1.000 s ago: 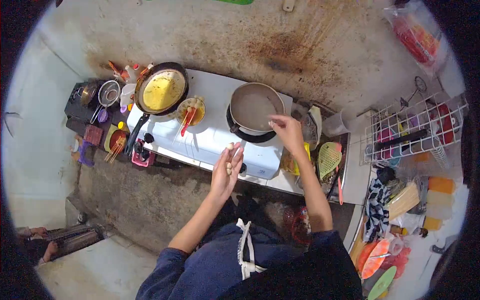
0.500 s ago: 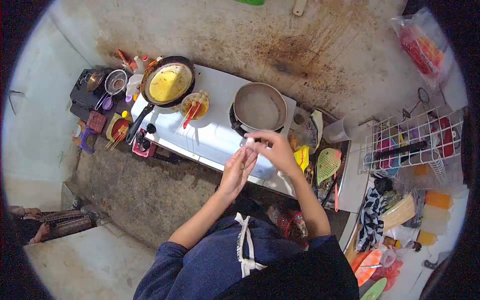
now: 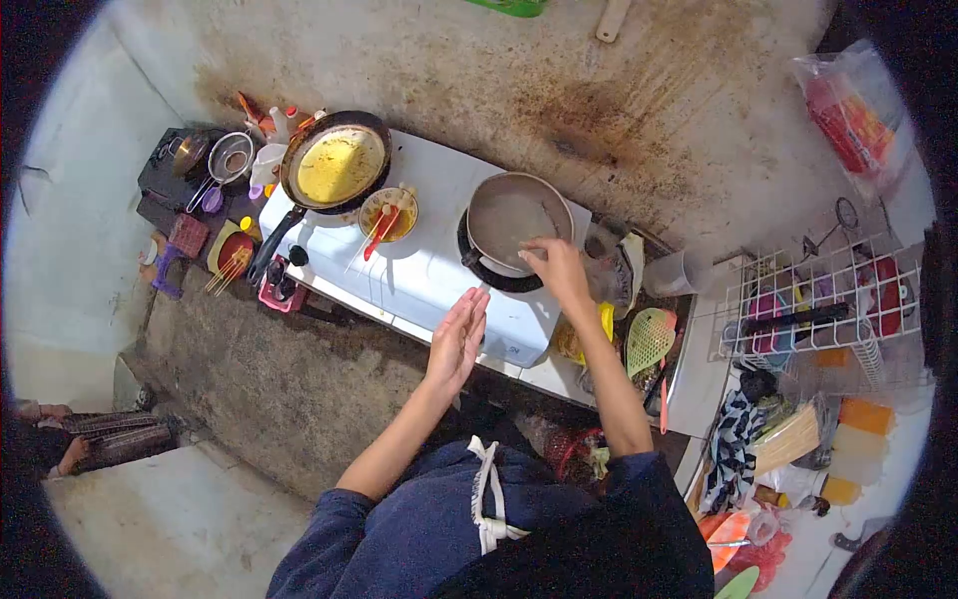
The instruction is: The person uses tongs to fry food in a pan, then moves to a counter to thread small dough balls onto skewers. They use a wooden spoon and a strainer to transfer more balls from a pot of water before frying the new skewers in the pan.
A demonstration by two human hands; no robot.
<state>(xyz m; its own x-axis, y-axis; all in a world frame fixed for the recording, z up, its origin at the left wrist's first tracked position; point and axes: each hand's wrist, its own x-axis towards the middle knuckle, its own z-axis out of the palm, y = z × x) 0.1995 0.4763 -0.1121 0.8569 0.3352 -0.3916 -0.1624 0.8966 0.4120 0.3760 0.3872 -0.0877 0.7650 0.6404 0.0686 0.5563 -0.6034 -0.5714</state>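
My left hand [image 3: 459, 339] is raised over the front edge of the white stove [image 3: 424, 265], its fingers stretched out and the palm turned inward. At the near rim of the grey pot [image 3: 518, 221], my right hand [image 3: 555, 268] has its thumb and fingertips pinched together; what they hold, if anything, is too small to tell. Cloudy liquid shows in the pot. Left of it stands a bowl [image 3: 388, 215] with skewers and a red spoon in orange-brown liquid. Something yellow lies in the black frying pan [image 3: 335, 162] at the stove's left.
Left of the stove are a strainer [image 3: 232, 158] and a plate of skewers [image 3: 236, 252]. On the right are a green slotted ladle [image 3: 651, 339], a clear jug [image 3: 671, 275] and a white wire rack [image 3: 818, 309]. Part of another person [image 3: 70, 454] shows at far left.
My hands have moved apart. The right one went from beside my left palm to the pot's rim, and the small pale thing between them no longer shows. My left hand shifted slightly down and left.
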